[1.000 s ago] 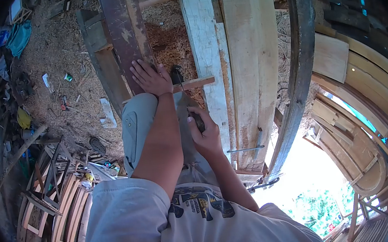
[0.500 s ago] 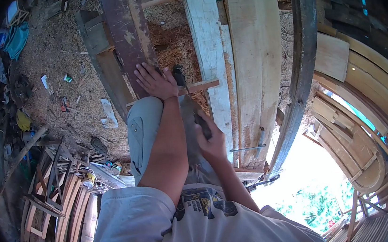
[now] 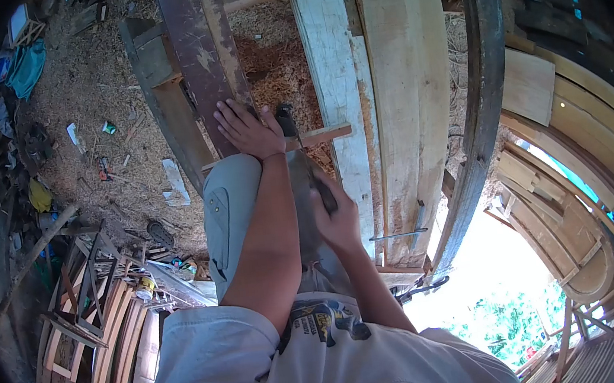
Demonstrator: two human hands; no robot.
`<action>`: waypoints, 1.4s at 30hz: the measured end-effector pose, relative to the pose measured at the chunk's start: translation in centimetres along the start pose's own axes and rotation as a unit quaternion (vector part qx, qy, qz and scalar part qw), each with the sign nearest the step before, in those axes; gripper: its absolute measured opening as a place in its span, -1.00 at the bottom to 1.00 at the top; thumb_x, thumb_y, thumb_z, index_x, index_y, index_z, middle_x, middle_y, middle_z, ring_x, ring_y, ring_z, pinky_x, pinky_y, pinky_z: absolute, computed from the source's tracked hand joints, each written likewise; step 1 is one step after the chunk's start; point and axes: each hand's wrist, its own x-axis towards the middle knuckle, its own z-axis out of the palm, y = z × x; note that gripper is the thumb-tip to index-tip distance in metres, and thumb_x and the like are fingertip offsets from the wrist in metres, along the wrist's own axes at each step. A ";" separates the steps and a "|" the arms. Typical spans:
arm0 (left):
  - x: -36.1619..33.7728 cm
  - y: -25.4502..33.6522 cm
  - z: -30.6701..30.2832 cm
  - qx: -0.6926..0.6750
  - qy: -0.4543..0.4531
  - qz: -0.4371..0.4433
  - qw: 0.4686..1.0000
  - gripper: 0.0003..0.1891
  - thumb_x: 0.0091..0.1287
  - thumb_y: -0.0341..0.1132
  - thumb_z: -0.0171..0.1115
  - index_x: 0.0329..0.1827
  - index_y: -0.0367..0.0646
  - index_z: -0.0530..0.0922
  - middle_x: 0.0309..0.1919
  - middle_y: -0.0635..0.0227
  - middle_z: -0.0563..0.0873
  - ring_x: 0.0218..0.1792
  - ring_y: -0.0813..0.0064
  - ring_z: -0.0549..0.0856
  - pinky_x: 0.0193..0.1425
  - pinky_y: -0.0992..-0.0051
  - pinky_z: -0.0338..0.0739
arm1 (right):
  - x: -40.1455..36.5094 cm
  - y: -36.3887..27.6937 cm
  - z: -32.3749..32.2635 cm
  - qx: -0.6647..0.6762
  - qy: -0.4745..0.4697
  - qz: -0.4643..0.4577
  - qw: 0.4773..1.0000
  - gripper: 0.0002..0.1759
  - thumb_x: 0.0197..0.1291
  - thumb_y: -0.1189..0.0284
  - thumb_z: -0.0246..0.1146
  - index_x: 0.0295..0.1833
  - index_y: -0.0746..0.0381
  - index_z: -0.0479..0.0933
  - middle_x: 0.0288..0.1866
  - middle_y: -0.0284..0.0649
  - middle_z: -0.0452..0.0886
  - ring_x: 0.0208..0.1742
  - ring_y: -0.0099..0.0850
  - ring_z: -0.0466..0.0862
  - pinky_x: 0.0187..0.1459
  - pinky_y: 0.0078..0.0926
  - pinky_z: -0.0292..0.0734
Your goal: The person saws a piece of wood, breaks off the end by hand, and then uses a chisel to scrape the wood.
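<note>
My left hand (image 3: 249, 129) lies flat with its fingers spread on a dark maroon plank (image 3: 197, 61), beside my bent knee. Under and beside it, a narrow wooden strip (image 3: 327, 134) spans from the maroon plank to a whitish, paint-worn board (image 3: 334, 76). My right hand (image 3: 336, 214) is wrapped round the dark handle of a handsaw (image 3: 304, 163), just below the strip. The saw's blade is blurred, and its front end meets the strip right of my left hand.
Pale planks (image 3: 406, 99) and a dark beam (image 3: 480, 98) run along the right. Wooden frames (image 3: 109, 339) are stacked at lower left. Curved wooden panels (image 3: 575, 245) stand at far right. Wood shavings (image 3: 101, 86) and scraps cover the ground.
My right hand has moved slightly with the saw in it. My left hand stays on the plank. The whole view has shifted a little.
</note>
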 end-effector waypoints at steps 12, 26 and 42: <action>-0.1 -0.2 0.1 -0.007 0.010 0.010 1.000 -0.20 0.67 0.11 -0.02 0.76 -0.33 0.21 0.75 -0.11 0.24 0.74 -0.23 0.21 0.77 -0.16 0.11 | 0.5 1.7 0.9 0.045 0.030 -0.026 0.998 -0.58 0.49 0.49 0.34 0.39 0.33 0.65 0.27 0.04 0.80 0.33 -0.21 0.78 0.37 -0.33 0.62; -0.6 -0.4 0.4 -0.018 0.020 0.005 1.000 -0.22 0.68 0.10 -0.01 0.77 -0.28 0.22 0.75 -0.09 0.25 0.74 -0.21 0.21 0.78 -0.15 0.10 | -2.9 2.7 -0.7 0.035 0.022 -0.028 0.999 -0.57 0.51 0.44 0.36 0.41 0.33 0.65 0.24 0.06 0.82 0.30 -0.27 0.80 0.35 -0.34 0.62; -0.5 -0.5 0.9 -0.019 0.041 0.014 0.999 -0.23 0.69 0.11 -0.03 0.74 -0.30 0.27 0.73 -0.08 0.29 0.73 -0.20 0.24 0.76 -0.16 0.14 | -2.5 2.1 0.0 0.042 0.026 -0.020 0.999 -0.60 0.49 0.51 0.33 0.38 0.35 0.66 0.32 0.06 0.79 0.41 -0.23 0.76 0.43 -0.31 0.60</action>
